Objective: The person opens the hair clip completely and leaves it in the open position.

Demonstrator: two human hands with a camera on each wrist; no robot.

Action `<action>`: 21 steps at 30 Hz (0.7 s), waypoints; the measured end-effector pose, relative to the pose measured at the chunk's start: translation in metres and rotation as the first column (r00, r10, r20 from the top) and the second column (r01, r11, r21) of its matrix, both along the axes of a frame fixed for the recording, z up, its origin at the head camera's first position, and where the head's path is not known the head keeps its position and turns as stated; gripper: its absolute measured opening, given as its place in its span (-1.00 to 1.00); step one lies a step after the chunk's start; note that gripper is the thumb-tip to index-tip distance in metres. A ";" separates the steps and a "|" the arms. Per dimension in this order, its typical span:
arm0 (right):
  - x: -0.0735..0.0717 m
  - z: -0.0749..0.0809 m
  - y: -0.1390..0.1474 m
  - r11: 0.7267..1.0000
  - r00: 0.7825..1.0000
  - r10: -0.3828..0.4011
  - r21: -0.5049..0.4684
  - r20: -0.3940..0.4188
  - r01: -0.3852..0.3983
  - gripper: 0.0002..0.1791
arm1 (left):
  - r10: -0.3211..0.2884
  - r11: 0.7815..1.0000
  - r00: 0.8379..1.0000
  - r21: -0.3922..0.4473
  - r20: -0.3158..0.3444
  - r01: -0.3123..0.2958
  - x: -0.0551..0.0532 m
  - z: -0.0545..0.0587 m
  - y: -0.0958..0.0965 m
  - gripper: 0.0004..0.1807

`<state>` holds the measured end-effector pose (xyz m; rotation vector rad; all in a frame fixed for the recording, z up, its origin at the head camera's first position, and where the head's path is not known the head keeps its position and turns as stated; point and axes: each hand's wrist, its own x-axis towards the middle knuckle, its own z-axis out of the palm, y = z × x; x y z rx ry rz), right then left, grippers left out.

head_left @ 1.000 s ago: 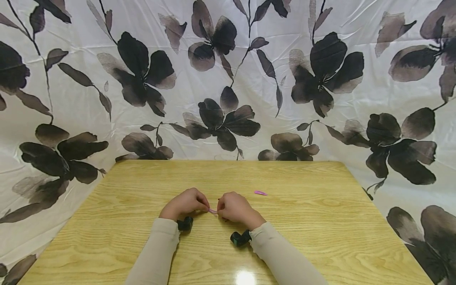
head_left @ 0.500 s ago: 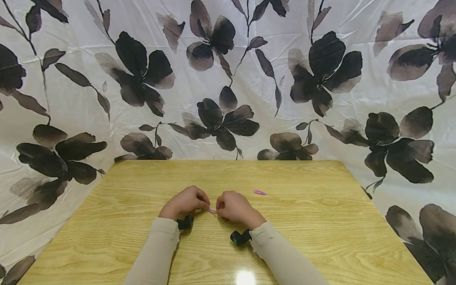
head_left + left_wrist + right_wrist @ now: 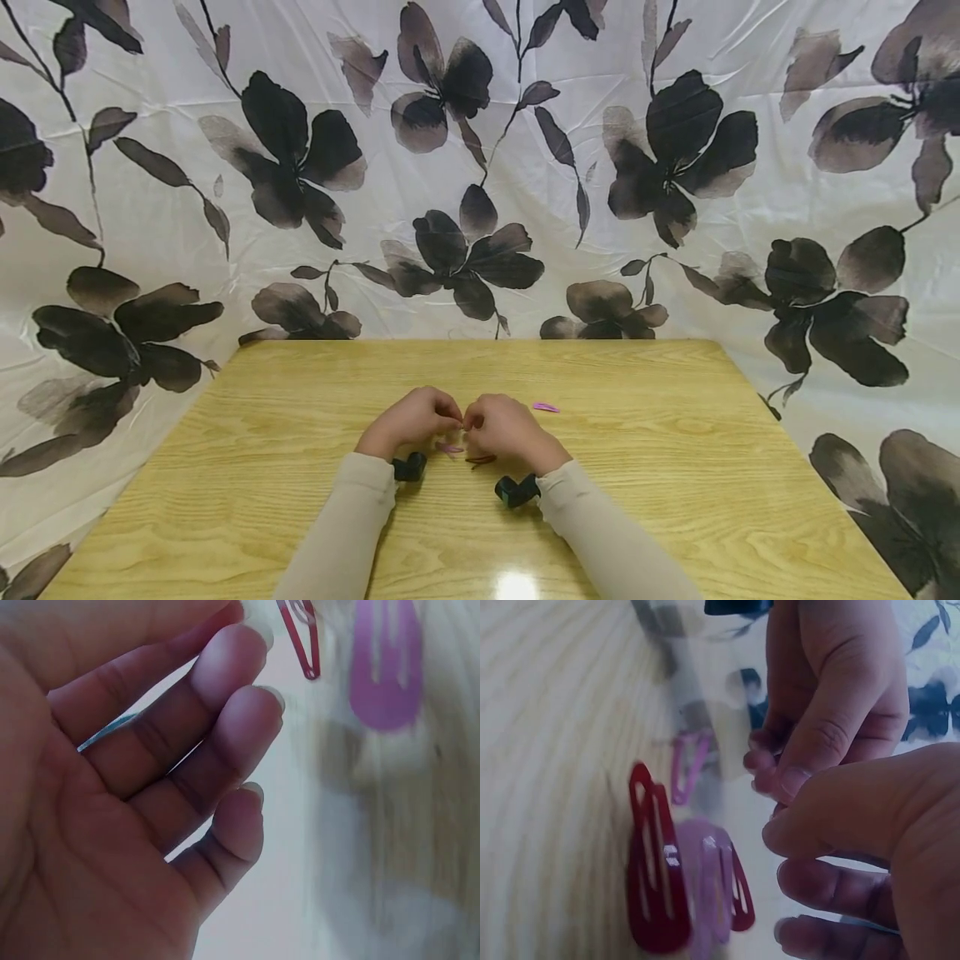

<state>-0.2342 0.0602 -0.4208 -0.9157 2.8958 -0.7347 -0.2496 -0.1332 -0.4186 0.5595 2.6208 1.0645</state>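
So the clip (image 3: pixel 451 448) both hands pinched now lies on the table (image 3: pixel 675 467); left hand (image 3: pixel 411 419) and right hand (image 3: pixel 504 425) lifted, fingertips together, holding nothing I can see.

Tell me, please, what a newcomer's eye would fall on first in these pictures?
First, the two hands, left hand and right hand, fingertips together at the middle of the wooden table. Under them lie small hair clips: a dark red one and a purple one; another pink clip lies apart, right of the hands. Behind hangs a white cloth with dark flowers.
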 end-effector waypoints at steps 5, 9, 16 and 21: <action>-0.003 0.006 0.010 0.999 0.999 -0.015 -0.033 0.047 0.016 -0.88 | 0.013 1.000 0.999 -0.001 -0.034 -0.013 -0.004 0.003 0.011 -0.93; -0.004 0.011 0.019 1.000 1.000 -0.016 -0.020 0.002 0.016 -0.86 | 0.027 1.000 0.996 -0.005 -0.089 -0.027 -0.009 0.004 0.021 -0.93; -0.011 0.013 0.034 0.997 0.996 -0.074 0.012 -0.048 0.075 -0.82 | 0.030 0.999 0.985 -0.027 -0.168 -0.035 -0.014 0.007 0.038 -0.92; -0.016 0.012 0.044 0.996 0.994 -0.092 0.003 -0.061 0.092 -0.81 | 0.012 0.998 0.984 -0.054 -0.176 -0.022 -0.017 0.007 0.050 -0.91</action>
